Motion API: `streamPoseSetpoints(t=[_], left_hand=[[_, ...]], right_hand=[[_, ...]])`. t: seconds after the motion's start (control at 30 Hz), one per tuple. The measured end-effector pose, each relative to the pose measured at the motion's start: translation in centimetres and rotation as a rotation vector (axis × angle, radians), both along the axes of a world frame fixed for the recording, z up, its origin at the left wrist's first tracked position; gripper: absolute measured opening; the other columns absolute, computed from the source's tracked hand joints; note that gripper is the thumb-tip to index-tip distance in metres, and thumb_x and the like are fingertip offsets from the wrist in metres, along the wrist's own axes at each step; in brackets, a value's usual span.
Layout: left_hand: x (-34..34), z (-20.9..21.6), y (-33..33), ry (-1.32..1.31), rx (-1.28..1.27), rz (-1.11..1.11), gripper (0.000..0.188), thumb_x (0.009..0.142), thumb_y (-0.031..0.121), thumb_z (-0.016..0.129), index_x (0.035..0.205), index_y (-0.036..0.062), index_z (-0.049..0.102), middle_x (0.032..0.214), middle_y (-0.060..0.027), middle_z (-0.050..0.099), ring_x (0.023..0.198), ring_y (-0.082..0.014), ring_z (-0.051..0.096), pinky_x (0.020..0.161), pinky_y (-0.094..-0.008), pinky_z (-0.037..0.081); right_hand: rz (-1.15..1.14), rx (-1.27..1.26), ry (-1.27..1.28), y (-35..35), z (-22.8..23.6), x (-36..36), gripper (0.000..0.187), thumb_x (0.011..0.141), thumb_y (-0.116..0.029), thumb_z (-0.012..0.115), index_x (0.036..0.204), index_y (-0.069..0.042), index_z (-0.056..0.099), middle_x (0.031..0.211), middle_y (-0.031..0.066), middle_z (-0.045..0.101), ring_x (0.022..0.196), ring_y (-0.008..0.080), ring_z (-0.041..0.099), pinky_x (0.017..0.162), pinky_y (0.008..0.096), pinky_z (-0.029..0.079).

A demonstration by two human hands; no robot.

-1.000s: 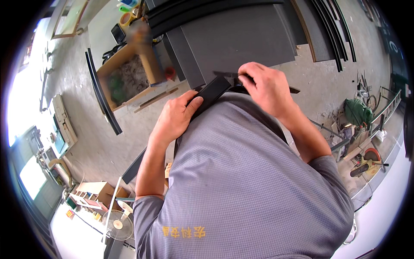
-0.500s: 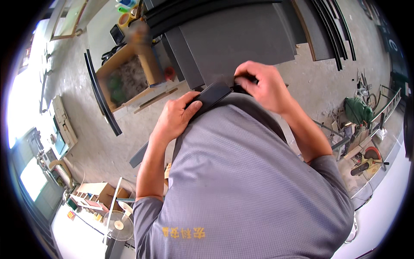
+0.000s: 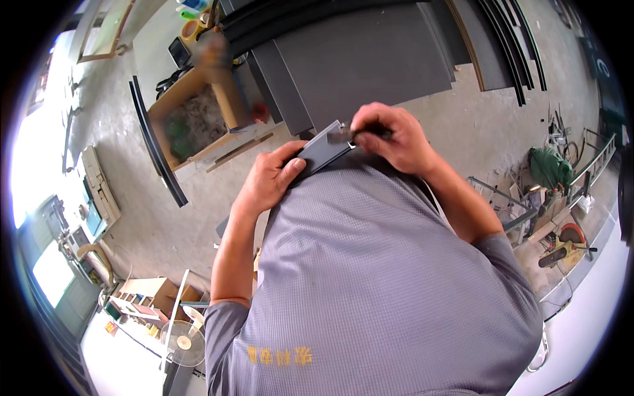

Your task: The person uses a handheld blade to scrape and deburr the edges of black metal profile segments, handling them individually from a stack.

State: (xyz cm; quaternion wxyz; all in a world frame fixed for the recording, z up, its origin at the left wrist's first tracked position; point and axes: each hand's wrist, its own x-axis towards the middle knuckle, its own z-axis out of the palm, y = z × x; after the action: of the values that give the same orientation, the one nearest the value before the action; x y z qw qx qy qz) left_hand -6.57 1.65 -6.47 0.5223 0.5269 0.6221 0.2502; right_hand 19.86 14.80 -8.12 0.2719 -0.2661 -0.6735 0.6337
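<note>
My left hand (image 3: pixel 267 175) grips a dark grey metal profile (image 3: pixel 322 150) in front of my body, its thumb on the near face. The profile's channelled side and thin edges show, and its far end points up and right. Closed around a dark handle, my right hand (image 3: pixel 399 140) holds a small tool with a short flat blade (image 3: pixel 339 136). That blade lies at the profile's end, over its channel; the tool's exact kind I cannot make out. The profile's other end runs back under my left arm, mostly hidden.
Large dark panels (image 3: pixel 363 59) lie ahead. Left of them is an open cardboard box (image 3: pixel 191 125), with dark strips (image 3: pixel 155 142) beside it. More long strips (image 3: pixel 512 49) lie at the far right. A fan (image 3: pixel 183 343) stands at the lower left, and a green cover (image 3: pixel 549 168) lies to the right.
The profile has turned in my left hand, so its channelled side now shows instead of the smooth dark face. My right hand has tilted, bringing the tool's blade into view at the profile's end.
</note>
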Motion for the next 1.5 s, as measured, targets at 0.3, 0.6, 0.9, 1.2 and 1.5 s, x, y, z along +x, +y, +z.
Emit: streamPoseSetpoints(t=[0.3, 0.6, 0.9, 1.2, 1.5], left_hand=[[0.0, 0.3, 0.0, 0.001, -0.004, -0.029, 0.044, 0.107, 0.038, 0.061, 0.134, 0.0046, 0.067, 0.095, -0.017, 0.075, 0.087, -0.0243, 0.072, 0.085, -0.0343, 0.055], [0.5, -0.8, -0.6, -0.039, 0.111, 0.038, 0.065, 0.089, 0.046, 0.08, 0.139, 0.0059, 0.066, 0.107, -0.0159, 0.071, 0.096, -0.0281, 0.068, 0.09, -0.0369, 0.053], [1.0, 0.3, -0.4, 0.054, 0.127, 0.052, 0.077, 0.075, 0.035, 0.091, 0.143, 0.0072, 0.065, 0.111, -0.0147, 0.074, 0.102, -0.0273, 0.07, 0.096, -0.0365, 0.053], [1.6, 0.3, -1.0, -0.016, 0.069, 0.118, 0.076, 0.077, 0.031, 0.091, 0.144, 0.0062, 0.064, 0.121, -0.0183, 0.077, 0.113, -0.0266, 0.074, 0.102, -0.0368, 0.054], [2.0, 0.3, -1.5, 0.014, 0.111, 0.106, 0.076, 0.079, 0.031, 0.09, 0.145, 0.0075, 0.063, 0.121, -0.0202, 0.076, 0.112, -0.0309, 0.075, 0.101, -0.0384, 0.055]], right_hand=[[-0.045, -0.106, -0.078, 0.4, -0.1, -0.2, 0.013, 0.098, 0.001, 0.07, 0.11, -0.003, 0.067, 0.092, 0.0027, 0.068, 0.082, 0.0102, 0.063, 0.076, 0.0265, 0.052], [-0.179, -0.118, -0.249, 0.4, -1.4, -0.5, 0.011, 0.099, -0.004, 0.071, 0.109, -0.003, 0.065, 0.086, 0.0023, 0.066, 0.074, 0.0079, 0.06, 0.068, 0.0258, 0.05], [-0.121, -0.25, -0.056, -0.9, 2.8, -1.6, 0.007, 0.104, -0.005, 0.065, 0.11, -0.005, 0.061, 0.088, -0.0011, 0.062, 0.071, 0.0046, 0.055, 0.063, 0.0213, 0.046], [-0.173, -0.28, -0.042, -1.6, 2.2, -1.6, 0.007, 0.103, -0.002, 0.065, 0.109, -0.003, 0.061, 0.088, 0.0005, 0.064, 0.075, 0.0065, 0.057, 0.069, 0.0231, 0.048], [-0.122, -0.323, -0.09, -1.1, 3.6, -1.5, 0.01, 0.101, -0.005, 0.068, 0.107, 0.001, 0.063, 0.09, 0.0051, 0.069, 0.085, 0.0104, 0.065, 0.08, 0.028, 0.053]])
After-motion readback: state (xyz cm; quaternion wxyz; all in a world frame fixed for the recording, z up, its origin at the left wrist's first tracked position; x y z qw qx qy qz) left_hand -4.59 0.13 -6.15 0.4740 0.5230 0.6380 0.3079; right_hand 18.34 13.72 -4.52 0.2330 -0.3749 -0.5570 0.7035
